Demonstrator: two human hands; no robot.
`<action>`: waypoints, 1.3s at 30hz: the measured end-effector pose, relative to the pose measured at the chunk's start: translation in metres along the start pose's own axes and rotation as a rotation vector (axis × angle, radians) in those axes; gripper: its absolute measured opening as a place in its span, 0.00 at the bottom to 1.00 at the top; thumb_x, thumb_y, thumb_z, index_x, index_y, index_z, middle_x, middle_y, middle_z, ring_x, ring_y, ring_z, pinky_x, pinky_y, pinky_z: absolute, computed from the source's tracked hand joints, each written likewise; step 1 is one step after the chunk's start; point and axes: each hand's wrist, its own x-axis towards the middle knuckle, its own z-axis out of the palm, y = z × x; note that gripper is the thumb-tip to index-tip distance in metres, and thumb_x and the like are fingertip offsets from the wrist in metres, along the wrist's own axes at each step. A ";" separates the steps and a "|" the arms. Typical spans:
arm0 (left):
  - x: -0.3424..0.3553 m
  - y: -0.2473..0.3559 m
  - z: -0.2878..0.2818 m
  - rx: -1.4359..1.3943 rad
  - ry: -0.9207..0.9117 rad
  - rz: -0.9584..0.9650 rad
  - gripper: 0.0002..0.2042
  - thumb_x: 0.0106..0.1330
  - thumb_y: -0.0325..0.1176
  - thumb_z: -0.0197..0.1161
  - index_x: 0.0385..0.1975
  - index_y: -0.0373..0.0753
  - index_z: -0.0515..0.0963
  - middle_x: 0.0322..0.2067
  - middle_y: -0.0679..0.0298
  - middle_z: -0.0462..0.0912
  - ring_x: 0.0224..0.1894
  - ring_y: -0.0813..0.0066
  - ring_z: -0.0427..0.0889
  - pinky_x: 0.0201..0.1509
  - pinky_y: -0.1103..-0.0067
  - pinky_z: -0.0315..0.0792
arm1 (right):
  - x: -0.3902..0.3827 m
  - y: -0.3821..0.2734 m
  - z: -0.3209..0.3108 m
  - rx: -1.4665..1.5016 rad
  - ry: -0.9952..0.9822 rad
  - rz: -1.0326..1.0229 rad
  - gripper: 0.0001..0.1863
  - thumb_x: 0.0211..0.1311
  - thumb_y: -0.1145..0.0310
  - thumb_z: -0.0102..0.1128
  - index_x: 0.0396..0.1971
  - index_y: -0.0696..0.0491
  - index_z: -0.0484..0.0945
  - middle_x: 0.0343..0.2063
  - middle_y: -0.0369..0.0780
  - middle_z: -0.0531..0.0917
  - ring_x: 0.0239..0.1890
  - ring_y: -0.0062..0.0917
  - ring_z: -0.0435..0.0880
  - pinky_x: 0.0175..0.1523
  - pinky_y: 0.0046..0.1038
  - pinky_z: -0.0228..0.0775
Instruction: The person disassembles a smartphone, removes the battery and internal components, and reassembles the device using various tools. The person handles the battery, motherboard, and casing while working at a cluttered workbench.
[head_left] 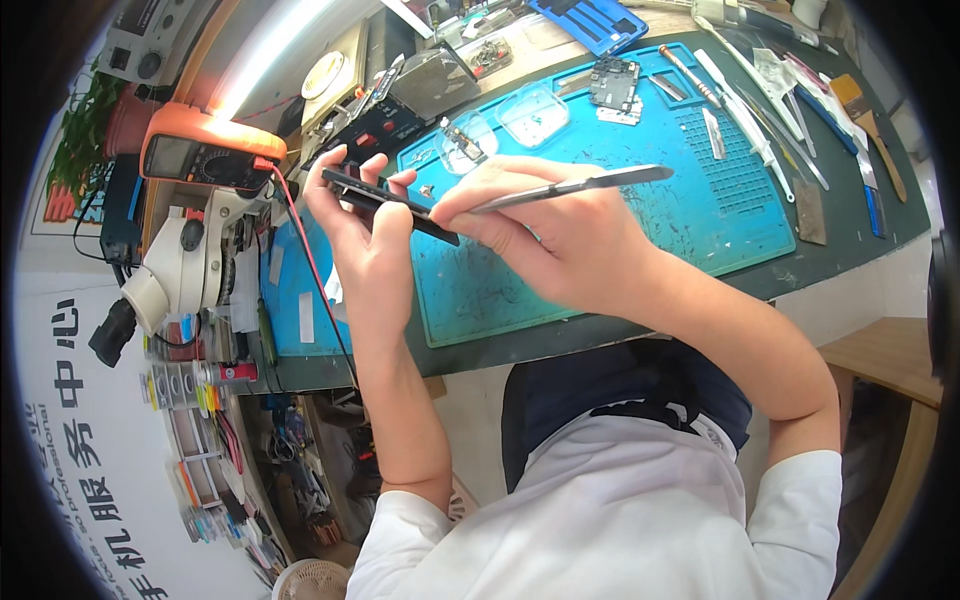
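Work stage: appears to be under way, with both hands meeting at one item; no finished result shows, and how much is done or left cannot be told from this view.
Black item: a thin, flat, rectangular black device point(358, 190), raised above the surface point(860, 240) and the bright blue rubbery work mat point(480, 285), tilted so its right end dips.
Its look: dark, straight-edged, seen nearly edge-on; much of both faces is hidden, so its condition cannot be judged.
Left hand: the left hand point(372, 240) is closed around the device, thumb on the near side, fingers behind.
Right hand: the right hand point(565, 240) pinches a slim, dark, pen-shaped tool point(570, 187), fingertips close against the device's lower end; whether the tip touches is hidden.
On the mat: a dark, flat, rectangular part point(614, 84) and a shallow clear plastic dish point(534, 115), beyond the hands.
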 end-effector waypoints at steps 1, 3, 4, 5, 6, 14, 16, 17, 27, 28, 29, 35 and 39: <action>-0.001 0.000 0.000 -0.007 0.006 -0.005 0.34 0.66 0.22 0.54 0.74 0.44 0.55 0.61 0.49 0.70 0.59 0.61 0.80 0.64 0.66 0.75 | 0.000 0.001 -0.001 -0.014 -0.005 0.015 0.06 0.67 0.76 0.67 0.42 0.56 0.86 0.36 0.41 0.89 0.37 0.36 0.89 0.40 0.32 0.82; -0.001 0.000 0.000 0.027 0.010 -0.007 0.34 0.67 0.23 0.55 0.74 0.44 0.55 0.60 0.50 0.70 0.57 0.63 0.81 0.61 0.68 0.77 | -0.001 0.003 -0.002 -0.041 -0.014 0.046 0.05 0.66 0.73 0.67 0.41 0.55 0.85 0.39 0.42 0.90 0.40 0.38 0.91 0.41 0.34 0.85; 0.000 0.001 0.001 0.031 0.011 -0.008 0.34 0.67 0.23 0.55 0.74 0.44 0.56 0.60 0.50 0.70 0.57 0.63 0.81 0.60 0.69 0.77 | -0.002 0.004 -0.001 -0.053 -0.004 0.031 0.05 0.66 0.74 0.67 0.40 0.55 0.85 0.39 0.41 0.90 0.39 0.37 0.91 0.40 0.33 0.85; 0.000 0.003 0.002 0.035 0.011 -0.008 0.34 0.67 0.23 0.55 0.74 0.44 0.56 0.60 0.50 0.70 0.57 0.63 0.81 0.60 0.69 0.77 | -0.005 0.006 0.001 -0.064 0.006 0.015 0.05 0.65 0.74 0.67 0.40 0.55 0.85 0.38 0.40 0.89 0.38 0.37 0.91 0.39 0.33 0.85; 0.000 0.004 0.003 0.052 0.008 -0.008 0.33 0.67 0.23 0.55 0.74 0.44 0.56 0.59 0.50 0.70 0.57 0.63 0.81 0.59 0.69 0.78 | -0.005 0.006 0.003 -0.076 0.016 0.000 0.05 0.64 0.74 0.68 0.39 0.54 0.85 0.38 0.39 0.88 0.37 0.36 0.91 0.38 0.32 0.84; -0.001 0.002 0.001 0.074 0.007 0.005 0.32 0.69 0.23 0.54 0.73 0.43 0.55 0.58 0.51 0.71 0.57 0.63 0.81 0.58 0.70 0.78 | -0.001 -0.004 0.001 -0.066 -0.015 -0.011 0.10 0.62 0.78 0.72 0.44 0.55 0.88 0.35 0.42 0.87 0.33 0.34 0.88 0.36 0.29 0.81; -0.003 0.004 0.002 0.063 0.009 -0.009 0.31 0.70 0.24 0.52 0.73 0.44 0.55 0.58 0.53 0.70 0.57 0.63 0.81 0.59 0.70 0.77 | 0.000 -0.004 0.001 -0.040 -0.028 0.019 0.10 0.62 0.77 0.72 0.43 0.55 0.88 0.35 0.42 0.87 0.33 0.34 0.88 0.37 0.30 0.81; -0.003 0.004 0.003 0.057 0.010 -0.016 0.30 0.71 0.24 0.52 0.73 0.44 0.55 0.58 0.54 0.70 0.58 0.63 0.80 0.59 0.70 0.77 | 0.000 -0.004 0.001 -0.038 -0.026 0.023 0.10 0.62 0.77 0.71 0.43 0.55 0.88 0.35 0.42 0.87 0.33 0.35 0.88 0.37 0.30 0.81; -0.002 0.006 0.005 0.085 -0.005 -0.037 0.31 0.69 0.27 0.48 0.74 0.45 0.55 0.61 0.53 0.73 0.62 0.64 0.78 0.60 0.69 0.78 | 0.001 -0.001 -0.003 -0.080 -0.053 0.067 0.06 0.65 0.73 0.68 0.40 0.51 0.88 0.36 0.40 0.87 0.35 0.36 0.88 0.37 0.33 0.82; -0.002 0.006 0.005 0.085 -0.007 -0.036 0.31 0.69 0.27 0.49 0.74 0.45 0.54 0.60 0.53 0.73 0.61 0.64 0.78 0.60 0.69 0.79 | 0.000 0.000 -0.003 -0.105 -0.060 0.076 0.05 0.65 0.70 0.68 0.38 0.50 0.88 0.36 0.38 0.87 0.35 0.36 0.89 0.37 0.34 0.82; -0.002 0.006 0.004 0.085 -0.009 -0.034 0.31 0.70 0.28 0.50 0.74 0.45 0.54 0.59 0.53 0.73 0.61 0.64 0.79 0.60 0.68 0.79 | -0.001 0.000 -0.002 -0.096 -0.039 0.059 0.06 0.64 0.72 0.69 0.40 0.51 0.88 0.36 0.39 0.87 0.35 0.36 0.89 0.37 0.33 0.82; -0.005 0.007 0.010 0.143 -0.026 0.059 0.31 0.69 0.24 0.54 0.73 0.43 0.56 0.54 0.56 0.70 0.55 0.66 0.81 0.59 0.70 0.77 | -0.005 -0.007 0.000 -0.244 0.009 -0.121 0.12 0.60 0.77 0.72 0.44 0.54 0.86 0.38 0.41 0.89 0.35 0.34 0.90 0.37 0.29 0.83; -0.004 0.006 0.009 0.152 -0.047 0.093 0.32 0.68 0.24 0.54 0.72 0.42 0.56 0.52 0.57 0.70 0.54 0.68 0.79 0.60 0.70 0.76 | -0.006 -0.013 0.001 -0.257 0.000 -0.087 0.12 0.58 0.79 0.73 0.42 0.54 0.85 0.38 0.41 0.90 0.35 0.35 0.91 0.38 0.30 0.85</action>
